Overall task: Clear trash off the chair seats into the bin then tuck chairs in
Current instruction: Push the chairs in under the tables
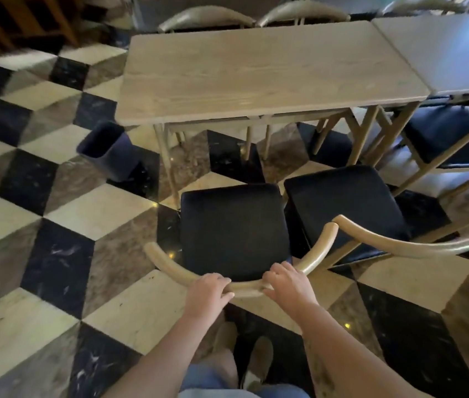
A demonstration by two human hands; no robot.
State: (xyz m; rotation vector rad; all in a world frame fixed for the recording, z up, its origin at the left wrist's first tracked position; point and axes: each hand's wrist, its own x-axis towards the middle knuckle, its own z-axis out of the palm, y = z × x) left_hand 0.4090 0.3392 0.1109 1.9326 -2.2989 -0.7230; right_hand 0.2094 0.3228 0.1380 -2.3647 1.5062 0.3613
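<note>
Tucking stage, judging by the bare black seats: no trash visible on either near cushion. Best done by pushing the near chair [234, 228] straight ahead toward the near edge of the worktop [256, 70], with even pressure from both sides so the seat slides square between the legs and not into the left leg by the front corner. Worth watching the right armrest tip, just beside the curved back of the second chair [348, 205]; a skewed push could make the two rub. Left hand [209, 294] curled over the backrest rail, fingers wrapped on top, thumb beneath. Right hand [289, 284] likewise closed round the rail, just beside the left, fingers bent over the wood. Bin [107, 150] on the floor beside the worktop's near left corner, tilted, contents hidden.
</note>
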